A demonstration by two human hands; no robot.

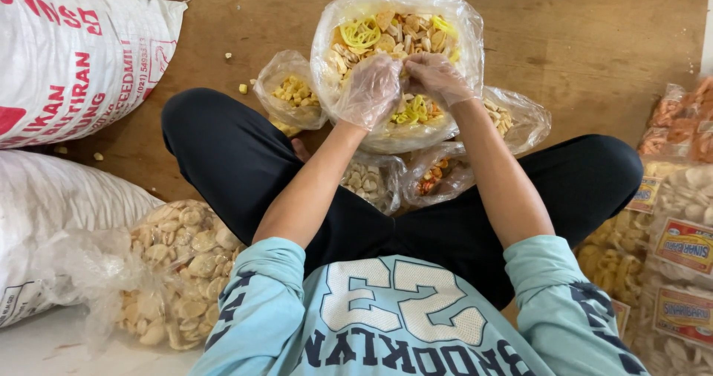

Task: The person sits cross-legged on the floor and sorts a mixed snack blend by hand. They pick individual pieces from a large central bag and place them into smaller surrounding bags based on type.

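Left hand (369,90): we see it gloved, fingers spread loosely over the mixed crackers (401,38) (holding nothing visible).
Right hand (438,77): gloved, grip curled; contents unclear.
Risk: we judge the thin big bag (327,30) could tear, spilling onto the floor (579,41).

A brown wooden floor (579,34) carries everything. On it stands a large clear plastic bag of mixed yellow and pale crackers (445,15), with a smaller clear bag of yellow crackers (286,86) just beside it. White woven sacks with red print (74,56) lie at one side, a clear bag of pale round crackers (178,264) against them. Labelled cracker packets (679,250) crowd the other side. Loose crumbs (243,88) dot the wood.
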